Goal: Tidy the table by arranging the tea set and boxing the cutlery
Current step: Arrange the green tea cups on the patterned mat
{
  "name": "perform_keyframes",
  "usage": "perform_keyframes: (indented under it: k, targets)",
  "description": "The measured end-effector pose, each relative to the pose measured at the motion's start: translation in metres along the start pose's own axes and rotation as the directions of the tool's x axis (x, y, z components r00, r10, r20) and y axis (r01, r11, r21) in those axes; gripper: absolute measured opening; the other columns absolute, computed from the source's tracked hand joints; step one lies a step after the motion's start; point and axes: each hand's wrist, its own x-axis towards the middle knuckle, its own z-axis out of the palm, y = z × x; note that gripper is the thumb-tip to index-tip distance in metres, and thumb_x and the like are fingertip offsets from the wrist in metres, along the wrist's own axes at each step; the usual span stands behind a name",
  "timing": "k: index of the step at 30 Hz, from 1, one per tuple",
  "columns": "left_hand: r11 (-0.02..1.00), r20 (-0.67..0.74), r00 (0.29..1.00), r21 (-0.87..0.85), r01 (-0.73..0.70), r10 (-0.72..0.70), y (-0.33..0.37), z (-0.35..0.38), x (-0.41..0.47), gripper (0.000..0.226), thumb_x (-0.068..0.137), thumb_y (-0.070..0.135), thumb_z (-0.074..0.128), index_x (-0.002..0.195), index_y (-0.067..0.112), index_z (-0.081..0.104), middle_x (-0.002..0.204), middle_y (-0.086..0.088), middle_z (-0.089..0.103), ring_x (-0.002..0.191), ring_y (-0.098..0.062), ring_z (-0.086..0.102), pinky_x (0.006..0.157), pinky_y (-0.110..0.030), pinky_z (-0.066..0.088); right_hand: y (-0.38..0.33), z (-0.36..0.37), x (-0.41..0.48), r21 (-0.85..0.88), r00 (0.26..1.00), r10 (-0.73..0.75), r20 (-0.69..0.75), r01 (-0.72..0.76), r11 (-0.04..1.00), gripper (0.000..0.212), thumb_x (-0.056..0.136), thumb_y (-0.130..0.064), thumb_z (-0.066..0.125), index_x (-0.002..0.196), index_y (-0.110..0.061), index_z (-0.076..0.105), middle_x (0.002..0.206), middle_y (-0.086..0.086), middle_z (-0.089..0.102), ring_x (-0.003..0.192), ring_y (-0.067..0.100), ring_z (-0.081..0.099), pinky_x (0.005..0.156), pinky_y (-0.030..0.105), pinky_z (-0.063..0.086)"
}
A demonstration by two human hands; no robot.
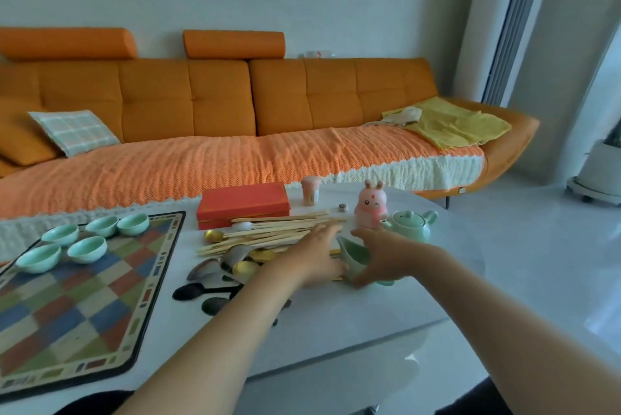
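Head view: green pitcher (353,258) at desk (336,330) centre. Right hand (383,256) fingers curled round it; left hand (316,256) fingers straight, steadying its side. Probably lift toward cups (87,248) on mat (100,297), 9 o'clock. Chopsticks (268,233) unboxed; red box (243,204) at 11 o'clock.

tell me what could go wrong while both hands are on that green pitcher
1. The left hand lies across the loose chopsticks right beside the green pitcher; pulling away could drag or scatter them.
2. The right hand grips the pitcher close to the teapot and the pink bunny figure; a wide swing might knock either.
3. The way to the cups passes over the spoons, so a low carry may clip them.
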Motion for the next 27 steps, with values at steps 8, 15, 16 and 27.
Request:
perform_keyframes:
  k: [8,15,16,27]
  targets:
    - [0.997,0.020,1.000,-0.078,-0.007,0.008,0.003,0.011,0.007,0.119,0.066,0.047,0.086,0.156,0.029,0.010,0.162,0.004,0.012,0.148,-0.019,0.019,0.117,-0.039,0.024,0.007,0.004,0.004,0.165,0.995,-0.084,-0.057,0.092,0.982,0.096,0.066,-0.041,0.086,0.147,-0.021,0.036,0.138,-0.001,0.051,0.120,0.019,0.052,0.100,0.030,0.045]
    - [0.983,-0.161,0.987,-0.182,-0.037,0.008,-0.014,-0.028,-0.019,0.075,0.059,0.030,0.093,0.124,0.034,0.057,0.115,0.017,0.060,0.106,-0.004,0.059,0.088,-0.022,0.049,-0.029,-0.008,0.006,0.301,0.948,-0.257,-0.189,0.305,0.903,0.091,0.062,-0.027,0.089,0.140,-0.024,0.043,0.122,-0.010,0.057,0.110,0.011,0.055,0.094,0.027,0.049]
    - [0.985,-0.174,0.985,-0.170,-0.011,-0.019,-0.019,-0.034,-0.026,0.073,0.060,0.032,0.093,0.123,0.035,0.057,0.116,0.015,0.058,0.106,-0.007,0.059,0.089,-0.025,0.049,-0.036,-0.008,0.006,0.311,0.941,-0.279,-0.194,0.328,0.892,0.089,0.063,-0.027,0.089,0.140,-0.026,0.044,0.121,-0.012,0.056,0.109,0.010,0.055,0.093,0.026,0.047]
    - [0.976,-0.317,0.928,-0.152,0.153,-0.195,-0.096,-0.085,-0.125,0.074,0.067,0.042,0.088,0.131,0.031,0.053,0.128,0.015,0.045,0.113,-0.001,0.049,0.077,-0.008,0.037,-0.155,0.012,0.021,0.310,0.879,-0.434,-0.198,0.476,0.823,0.079,0.063,-0.031,0.088,0.133,-0.026,0.053,0.119,-0.012,0.057,0.107,0.011,0.055,0.091,0.028,0.046]
